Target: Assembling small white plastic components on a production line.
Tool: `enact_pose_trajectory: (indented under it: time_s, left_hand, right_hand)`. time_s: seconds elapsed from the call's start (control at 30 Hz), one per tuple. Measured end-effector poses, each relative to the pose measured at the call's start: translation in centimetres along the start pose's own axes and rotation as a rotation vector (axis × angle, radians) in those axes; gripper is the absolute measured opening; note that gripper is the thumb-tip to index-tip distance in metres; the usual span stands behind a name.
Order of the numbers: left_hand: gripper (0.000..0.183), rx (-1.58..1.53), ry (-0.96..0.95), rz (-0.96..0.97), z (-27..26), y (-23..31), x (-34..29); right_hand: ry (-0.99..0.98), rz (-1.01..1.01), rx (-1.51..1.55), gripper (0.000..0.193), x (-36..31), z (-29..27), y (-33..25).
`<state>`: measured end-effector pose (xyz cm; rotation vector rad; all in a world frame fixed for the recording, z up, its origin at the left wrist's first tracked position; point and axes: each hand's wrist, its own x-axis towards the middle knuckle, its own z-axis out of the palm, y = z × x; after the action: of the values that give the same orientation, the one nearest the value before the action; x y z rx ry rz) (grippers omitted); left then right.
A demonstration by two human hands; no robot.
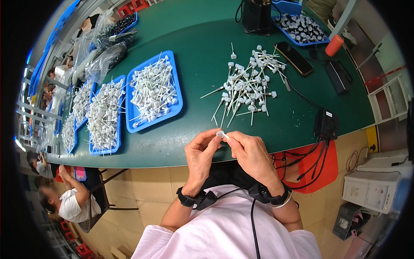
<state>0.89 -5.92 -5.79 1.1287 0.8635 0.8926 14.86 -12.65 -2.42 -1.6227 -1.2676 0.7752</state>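
— Green worktop (194,118) fills the upper view; tan floor (151,185) beyond its near edge. Landmark?
— Loose pile (248,88) of white-headed stems. All places taken from it.
— Piece in hand?
— One small white piece (221,134), just on the near side of the pile, apart from it.
— State of the grip?
— Left hand (200,157): thumb and forefinger clamped on the piece. Right hand (254,157): likewise pinched on it, opposite side. Fingertips cover part; full shape hidden.
— Left of the pile?
— Blue tray (178,108), heaped with more white-headed stems. Similar filled trays farther left. Person (77,194) in a white top, seated, well apart.
— Right side?
— Dark phone (294,58) just beside the pile, orange cylinder (334,45) farther off. Black box (326,124) with cables, right and nearer the wearer.
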Motion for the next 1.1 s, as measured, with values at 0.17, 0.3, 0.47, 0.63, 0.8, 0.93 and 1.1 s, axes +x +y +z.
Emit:
enact_pose_trajectory:
  time_s: [0.17, 0.3, 0.47, 0.63, 0.8, 0.93, 1.1]
  left_hand:
    - [0.022, 0.01, -0.002, 0.004, 0.0, 0.0, -0.1]
    - [0.022, 0.023, -0.015, 0.013, 0.0, -0.1, -0.1]
    - [0.021, 0.025, -0.037, -0.004, -0.3, 0.1, 0.0]
    - [0.021, 0.005, -0.037, -0.029, -0.1, 0.2, -0.1]
    - [0.021, 0.039, -0.044, -0.007, 0.0, 0.1, -0.1]
    - [0.022, 0.061, -0.046, 0.032, 0.0, 0.0, -0.3]
    - [0.022, 0.027, -0.045, 0.023, -0.1, -0.2, -0.3]
  right_hand:
    - [-0.023, 0.027, 0.078, 0.021, 0.1, -0.2, 0.0]
    - [-0.092, 0.061, 0.048, 0.022, 0.2, -0.6, 0.6]
    - [-0.122, 0.091, 0.053, 0.024, 0.1, -1.1, 0.2]
    - [-0.087, 0.056, 0.035, 0.024, -0.2, -0.8, 0.3]
    - [-0.05, 0.008, -0.036, 0.023, -0.3, -0.7, 0.3]
    - [-0.047, -0.009, -0.025, 0.023, -0.3, -0.6, 0.5]
    - [-0.106, 0.114, 0.163, 0.024, -0.3, -0.7, 0.6]
